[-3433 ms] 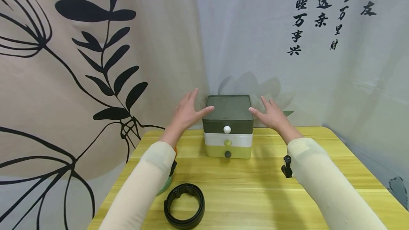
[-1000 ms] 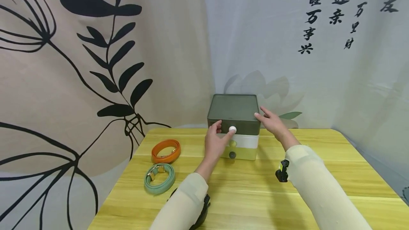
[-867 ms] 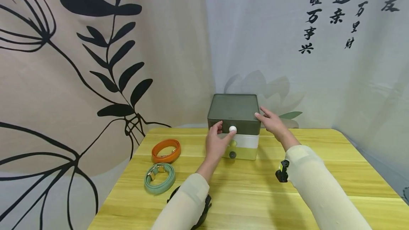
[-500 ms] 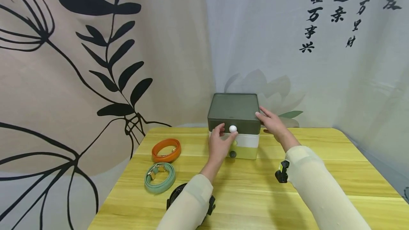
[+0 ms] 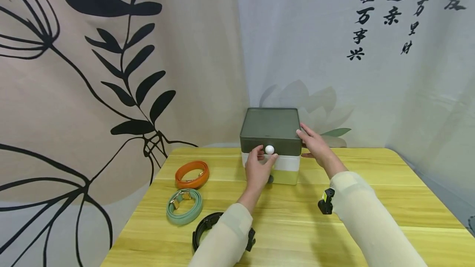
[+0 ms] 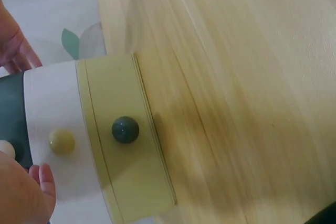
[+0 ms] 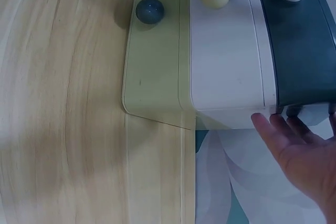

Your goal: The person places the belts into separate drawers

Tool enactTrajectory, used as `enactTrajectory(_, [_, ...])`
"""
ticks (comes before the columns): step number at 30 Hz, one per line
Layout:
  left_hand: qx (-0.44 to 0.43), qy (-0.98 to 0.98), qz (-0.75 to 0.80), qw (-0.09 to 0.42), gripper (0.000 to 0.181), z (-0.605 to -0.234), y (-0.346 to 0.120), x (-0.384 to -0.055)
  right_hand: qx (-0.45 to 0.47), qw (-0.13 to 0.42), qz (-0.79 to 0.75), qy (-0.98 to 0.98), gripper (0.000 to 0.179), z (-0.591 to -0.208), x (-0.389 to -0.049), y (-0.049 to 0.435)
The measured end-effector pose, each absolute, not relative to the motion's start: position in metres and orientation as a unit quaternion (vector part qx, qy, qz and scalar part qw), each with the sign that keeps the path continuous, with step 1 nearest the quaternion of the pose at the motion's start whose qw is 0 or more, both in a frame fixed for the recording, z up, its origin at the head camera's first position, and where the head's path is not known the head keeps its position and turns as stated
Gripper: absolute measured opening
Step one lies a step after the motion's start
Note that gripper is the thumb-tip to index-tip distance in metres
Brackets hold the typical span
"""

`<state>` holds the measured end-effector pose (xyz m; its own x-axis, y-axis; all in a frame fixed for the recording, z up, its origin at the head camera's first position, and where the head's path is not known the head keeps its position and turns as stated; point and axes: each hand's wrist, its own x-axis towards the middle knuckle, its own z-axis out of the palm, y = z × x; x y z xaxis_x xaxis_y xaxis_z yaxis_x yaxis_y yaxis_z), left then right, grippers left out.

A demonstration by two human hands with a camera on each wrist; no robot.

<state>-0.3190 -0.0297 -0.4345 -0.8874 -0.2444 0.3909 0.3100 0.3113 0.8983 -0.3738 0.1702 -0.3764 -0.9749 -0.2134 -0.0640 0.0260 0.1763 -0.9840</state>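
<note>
A small three-tier drawer box (image 5: 271,123) stands at the back of the table, with dark green, white and yellow-green tiers, each with a round knob. At its front is my left hand (image 5: 257,172), thumb and fingers spread apart just below the white knob (image 5: 269,150). Behind that hand the middle tier's yellow knob (image 6: 62,141) is hidden in the head view. My right hand (image 5: 315,147) lies along the box's right side, thumb at the top edge. In the right wrist view its fingertips (image 7: 260,119) are right at the side wall.
On the table's left lie an orange coiled belt (image 5: 192,174) and a mint green coiled belt (image 5: 184,206) with a gold buckle. A black coiled belt (image 5: 200,232) is partly hidden by my left sleeve. A printed curtain (image 5: 200,52) hangs behind the table (image 5: 297,234).
Both hands have come in from beside the box to its front and right side. Over the last second my left hand has slid down and right from the white knob. The drawers look unchanged.
</note>
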Motion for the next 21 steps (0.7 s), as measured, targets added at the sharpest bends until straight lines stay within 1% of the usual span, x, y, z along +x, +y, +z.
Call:
enactTrajectory(10, [-0.014,-0.743,-0.614,0.267,0.049,-0.442,-0.019,-0.325,-0.050,0.099,-0.654,0.748,0.065,-0.380,-0.376,0.168])
enactTrajectory(21, [0.027,-0.735,-0.612,0.293,0.036,-0.444,-0.005,-0.333,-0.041,0.097,-0.654,0.749,0.065,-0.382,-0.378,0.168])
